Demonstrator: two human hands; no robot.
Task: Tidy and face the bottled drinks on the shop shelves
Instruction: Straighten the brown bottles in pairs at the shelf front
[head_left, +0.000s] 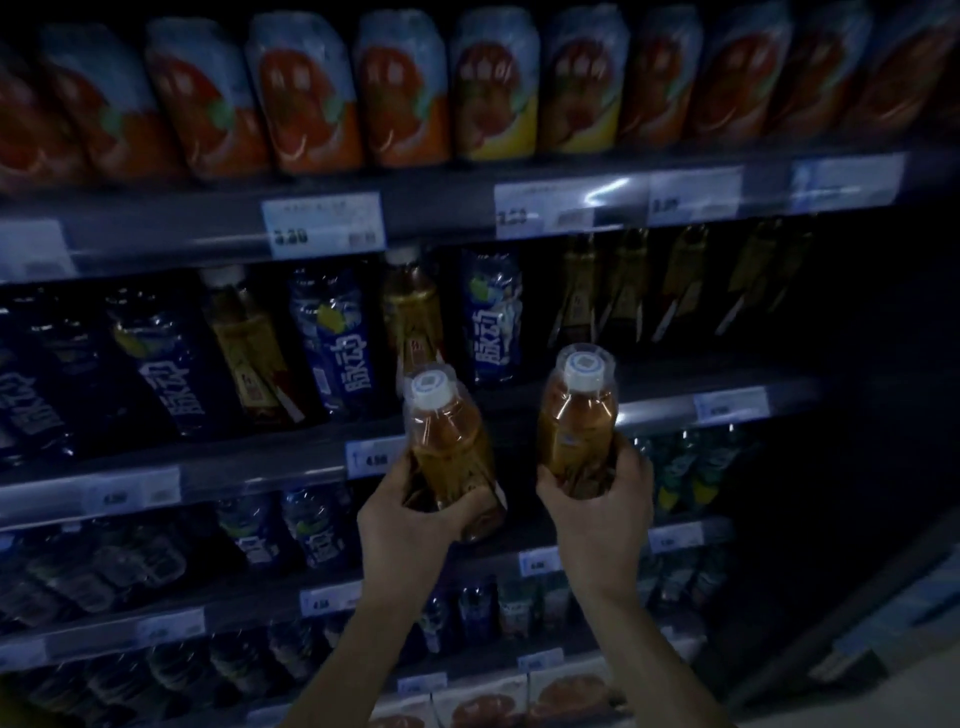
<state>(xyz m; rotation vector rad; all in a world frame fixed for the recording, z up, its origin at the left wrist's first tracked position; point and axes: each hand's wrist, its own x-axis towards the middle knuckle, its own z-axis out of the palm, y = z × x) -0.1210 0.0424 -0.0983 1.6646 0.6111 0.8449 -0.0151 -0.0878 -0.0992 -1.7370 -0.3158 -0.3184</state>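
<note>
Now left hand (410, 512) grip curled round amber bottle (449, 447) base; right hand (597, 499) likewise, second bottle (576, 421).

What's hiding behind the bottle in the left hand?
Another amber bottle stands on the shelf behind the held bottle; its bottom is covered. The left hand hides the held bottle's base.

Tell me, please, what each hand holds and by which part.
The left hand grips the left amber bottle around its lower body; the right hand, the right amber bottle likewise.
</note>
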